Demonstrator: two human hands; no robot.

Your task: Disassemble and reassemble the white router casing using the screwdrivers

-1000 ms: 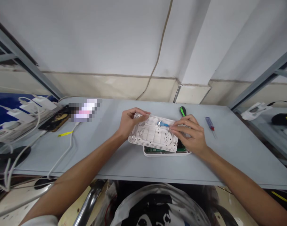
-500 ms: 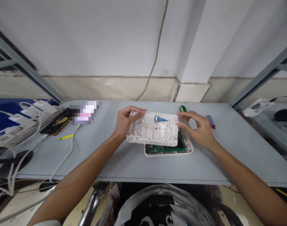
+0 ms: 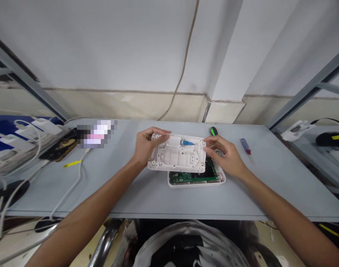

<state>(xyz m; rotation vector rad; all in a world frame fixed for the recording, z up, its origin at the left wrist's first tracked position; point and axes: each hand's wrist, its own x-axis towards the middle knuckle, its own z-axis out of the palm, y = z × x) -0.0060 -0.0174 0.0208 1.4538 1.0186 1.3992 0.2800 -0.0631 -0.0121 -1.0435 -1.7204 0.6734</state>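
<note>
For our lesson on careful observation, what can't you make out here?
All in the head view:
- Part of the circuit board: hidden behind the white cover.
- The bright screen: pixelated.
- Whether the right hand grips the cover: contact too small.
- Left hand's fingertips behind the cover: hidden by it.
- The black object: cut off by the right edge.

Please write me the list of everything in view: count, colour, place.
perforated cover: one, white, held, centre
connector: one, blue, on cover
casing: one, white, beneath cover
circuit board: one, green, in casing
table: one, grey-blue, centre
tool: one, green-black, behind casing
screwdriver: one, purple-red, right
phone: one, black-gold, left
pixelated object: one, whitish, beside phone
tag: one, yellow, left
plugs: several, white, left
cables: several, white, left
wall cable: one, brownish, behind
frames: two, grey, sides
wall: one, pale, behind
cloth: one, grey-black, bottom
left hand: one, bare, cover's left
right hand: one, bare, cover's right
</note>
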